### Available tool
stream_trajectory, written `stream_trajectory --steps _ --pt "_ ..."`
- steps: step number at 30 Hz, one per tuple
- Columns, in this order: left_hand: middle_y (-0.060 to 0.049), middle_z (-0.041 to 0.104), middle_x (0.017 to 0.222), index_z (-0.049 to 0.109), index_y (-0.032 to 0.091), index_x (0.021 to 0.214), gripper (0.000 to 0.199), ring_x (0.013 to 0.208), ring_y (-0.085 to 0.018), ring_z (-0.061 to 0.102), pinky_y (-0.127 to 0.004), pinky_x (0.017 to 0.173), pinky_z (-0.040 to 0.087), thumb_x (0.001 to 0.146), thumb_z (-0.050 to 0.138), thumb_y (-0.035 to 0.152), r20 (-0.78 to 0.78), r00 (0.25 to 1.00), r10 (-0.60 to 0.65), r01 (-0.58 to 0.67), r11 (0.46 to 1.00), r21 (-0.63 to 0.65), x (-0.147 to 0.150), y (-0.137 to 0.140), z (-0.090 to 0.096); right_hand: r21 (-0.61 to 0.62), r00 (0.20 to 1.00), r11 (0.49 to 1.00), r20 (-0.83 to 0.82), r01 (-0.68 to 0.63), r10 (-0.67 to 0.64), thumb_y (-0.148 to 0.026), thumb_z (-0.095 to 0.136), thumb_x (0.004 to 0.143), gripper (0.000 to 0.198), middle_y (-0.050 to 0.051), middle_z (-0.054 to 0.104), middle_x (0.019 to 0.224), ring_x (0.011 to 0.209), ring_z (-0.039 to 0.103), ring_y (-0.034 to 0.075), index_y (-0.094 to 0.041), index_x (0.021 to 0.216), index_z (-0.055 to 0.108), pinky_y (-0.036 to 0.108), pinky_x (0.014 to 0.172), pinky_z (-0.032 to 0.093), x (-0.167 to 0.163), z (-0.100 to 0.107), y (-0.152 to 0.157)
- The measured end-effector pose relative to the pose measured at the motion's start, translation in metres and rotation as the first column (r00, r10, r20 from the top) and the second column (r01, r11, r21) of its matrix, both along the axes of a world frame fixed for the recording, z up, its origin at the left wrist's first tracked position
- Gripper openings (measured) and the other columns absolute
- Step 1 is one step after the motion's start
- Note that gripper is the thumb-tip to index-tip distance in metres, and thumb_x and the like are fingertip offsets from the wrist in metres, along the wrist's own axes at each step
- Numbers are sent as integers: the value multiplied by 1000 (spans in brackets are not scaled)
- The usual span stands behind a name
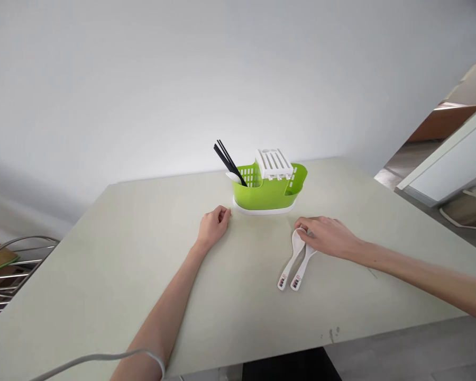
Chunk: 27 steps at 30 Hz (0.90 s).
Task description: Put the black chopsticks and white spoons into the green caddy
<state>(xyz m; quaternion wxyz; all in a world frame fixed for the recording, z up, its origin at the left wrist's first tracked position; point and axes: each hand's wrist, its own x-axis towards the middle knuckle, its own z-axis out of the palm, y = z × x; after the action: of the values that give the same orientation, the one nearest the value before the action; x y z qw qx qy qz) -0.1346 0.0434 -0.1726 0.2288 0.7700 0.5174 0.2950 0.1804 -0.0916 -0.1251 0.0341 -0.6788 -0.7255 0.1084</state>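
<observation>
Two white spoons [287,272] lie on the table with their printed handles toward me and their bowls away from me. My right hand [325,235] is over the bowls, its thumb and fingers closed at the bowl end of the left-hand spoon; it hides most of the other bowl. My left hand [214,226] rests on the table with its fingers curled in and nothing visible in them. Just beyond both hands stands a green utensil holder [262,198] on a white base. Black chopsticks [227,159] and a white spoon [234,178] lean in its left compartment.
A white slotted rack [275,163] tops the holder's middle. The pale table [143,264] meets a white wall behind. A metal wire rack [16,264] stands off the left edge. A grey cable [99,357] crosses my left forearm.
</observation>
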Motion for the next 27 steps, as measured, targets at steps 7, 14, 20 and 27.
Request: stream_trajectory --steps 7,14,20,27 --pt "0 69 71 61 25 83 31 64 -18 59 -31 68 43 100 48 47 7 1000 -5 5 1000 -1 0 0 -1 -62 954 996 -290 61 -76 -42 46 100 30 3 76 91 61 64 18 -25 100 71 32 59 45 -11 13 1" --pt "-1 69 71 62 25 82 31 64 -19 59 -31 68 42 100 48 47 3 1000 -2 2 1000 4 0 0 -1 -317 663 947 -699 50 -269 -60 62 94 43 -2 59 64 58 54 14 -20 107 73 28 56 42 -31 40 -5" --pt "-1 70 71 63 25 83 30 64 -19 60 -30 67 42 100 48 45 -7 1000 -6 6 1000 14 0 0 -2 -371 210 928 -910 -33 -357 -55 79 86 40 5 66 84 70 57 13 -16 94 77 29 68 56 -49 46 -5" --pt "-2 69 71 60 24 79 31 65 -19 60 -31 66 40 99 47 44 -12 1000 -6 6 1000 30 0 1 -4 -134 76 989 -987 66 -139 -46 85 84 30 4 72 97 83 67 13 -20 96 76 28 85 61 -54 73 11"
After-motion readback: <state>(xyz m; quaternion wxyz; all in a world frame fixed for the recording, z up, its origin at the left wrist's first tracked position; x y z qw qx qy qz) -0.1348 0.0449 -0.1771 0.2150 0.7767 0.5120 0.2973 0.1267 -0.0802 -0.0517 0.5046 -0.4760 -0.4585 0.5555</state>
